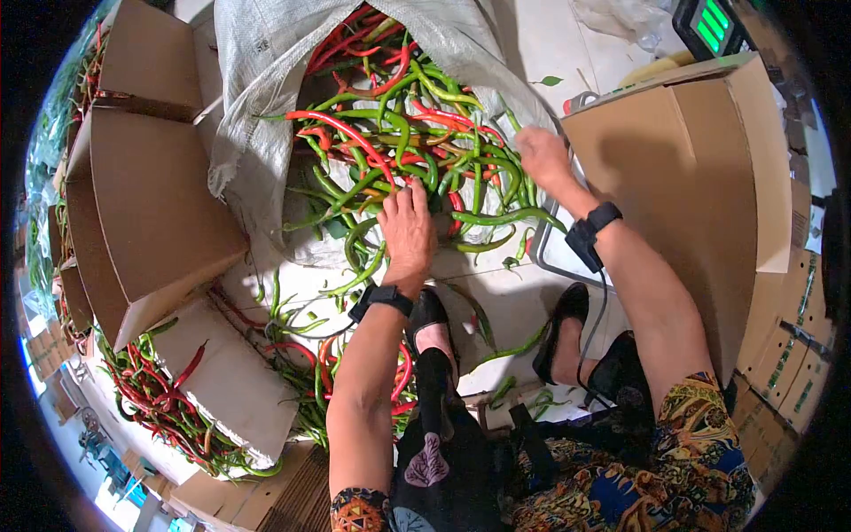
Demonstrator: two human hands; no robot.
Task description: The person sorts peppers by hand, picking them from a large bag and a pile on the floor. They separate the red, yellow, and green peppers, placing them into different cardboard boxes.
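Long red and green chili peppers (403, 133) spill from the mouth of a white woven sack (257, 89). My left hand (408, 230) is at the near side of the heap, its fingers bent and close together over the peppers. A long red pepper (346, 133) runs down to its fingertips; what the fingers grip is hidden. My right hand (543, 161) is above the sack's right edge, near the open carton, its fingers smeared by motion. A long green pepper (505, 217) lies between the two hands.
An open carton (656, 168) stands at the right, by a green-lit display (712, 27). Cardboard boxes (160, 195) stand at the left. More peppers (168, 399) are piled at the lower left beside a white panel (222, 372). Loose peppers and my feet are on the tiled floor.
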